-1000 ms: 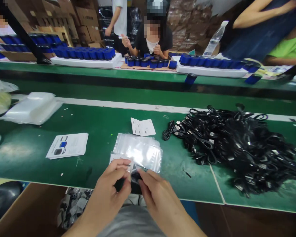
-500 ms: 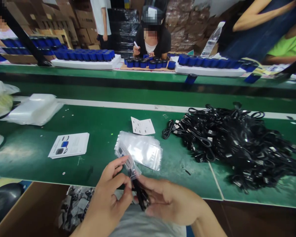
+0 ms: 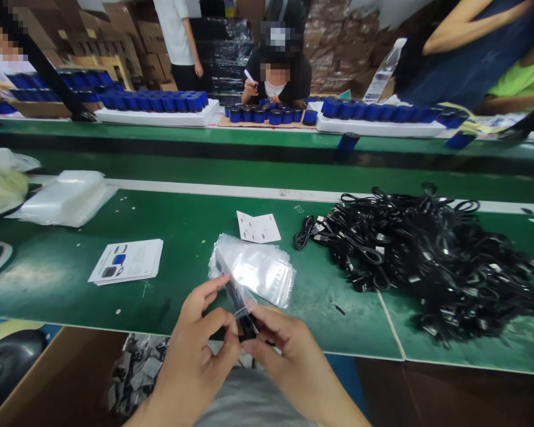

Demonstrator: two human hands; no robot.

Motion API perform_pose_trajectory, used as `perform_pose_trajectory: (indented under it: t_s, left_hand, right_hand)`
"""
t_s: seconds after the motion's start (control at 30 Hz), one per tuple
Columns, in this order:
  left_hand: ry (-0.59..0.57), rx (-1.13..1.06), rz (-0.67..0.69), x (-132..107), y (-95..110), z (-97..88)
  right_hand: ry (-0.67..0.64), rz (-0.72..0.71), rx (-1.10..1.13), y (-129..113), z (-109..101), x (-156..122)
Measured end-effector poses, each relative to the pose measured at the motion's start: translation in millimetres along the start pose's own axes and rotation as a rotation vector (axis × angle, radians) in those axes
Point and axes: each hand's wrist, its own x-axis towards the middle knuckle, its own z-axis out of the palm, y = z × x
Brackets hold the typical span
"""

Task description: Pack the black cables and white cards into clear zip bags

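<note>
Over the table's near edge, my left hand (image 3: 202, 341) pinches the mouth of a small clear plastic bag (image 3: 223, 264) that has a printed leaflet inside. My right hand (image 3: 287, 350) grips a bundled black cable (image 3: 248, 327) from the other side. Much of the cable is inside the bag; its near end sits between my right fingers and is partly hidden. Just beyond my fingers lies a stack of clear plastic bags (image 3: 267, 267). A folded white leaflet (image 3: 258, 228) lies behind that stack.
A large heap of black USB cables (image 3: 409, 249) covers the right side. Left are printed leaflets (image 3: 129, 261) and a pack of plastic sleeves (image 3: 64, 198). Below the edge, a box (image 3: 86, 379) holds bagged items. Across the table, a person (image 3: 278, 71) works by blue cylinders (image 3: 155, 101).
My right hand has moved up and left, pushing the cable farther into the bag. My left hand keeps its pinch on the bag.
</note>
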Motion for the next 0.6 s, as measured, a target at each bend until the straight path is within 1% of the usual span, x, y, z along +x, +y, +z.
perform_pose_trajectory:
  t_s: [0.1, 0.13, 0.23, 0.27, 0.3, 0.33, 0.47, 0.5, 0.53, 0.6]
  left_hand:
    - [-0.008, -0.01, -0.006, -1.8, 0.5, 0.5]
    - [-0.006, -0.018, -0.007, -2.3, 0.1, 1.1]
    - [-0.002, -0.035, -0.006, -2.8, -2.4, 2.4]
    - [0.0, -0.037, -0.005, -2.7, -2.9, 2.3]
    - [0.001, -0.038, -0.002, -2.4, -2.9, 2.0]
    - [0.008, -0.043, -0.004, -2.1, -2.4, 1.3]
    - [0.034, -0.127, -0.019, -0.6, 3.6, -1.2]
    - [0.035, -0.159, -0.02, -0.3, 4.7, -0.9]
    - [0.043, -0.187, -0.013, 0.0, 5.0, 0.1]
    - [0.076, -0.22, 0.017, 0.6, 3.2, 3.6]
  right_hand:
    - [0.014, -0.015, -0.164, 2.6, -0.3, 1.7]
    - [0.064, -0.036, -0.214, 4.5, 0.3, 3.2]
    - [0.338, -0.17, -0.427, 9.2, 3.5, 6.8]
    - [0.41, -0.225, -0.499, 9.7, 4.6, 7.1]
    - [0.45, -0.29, -0.568, 9.7, 5.6, 6.8]
    - [0.463, -0.37, -0.637, 9.4, 6.5, 5.9]
    - [0.47, -0.77, -0.886, 13.1, 7.9, 0.1]
    - [0.478, -0.824, -0.917, 16.2, 7.6, -0.5]
    - [0.483, -0.843, -0.929, 19.8, 7.1, -0.3]
    - [0.49, -0.839, -0.93, 27.5, 5.7, 2.4]
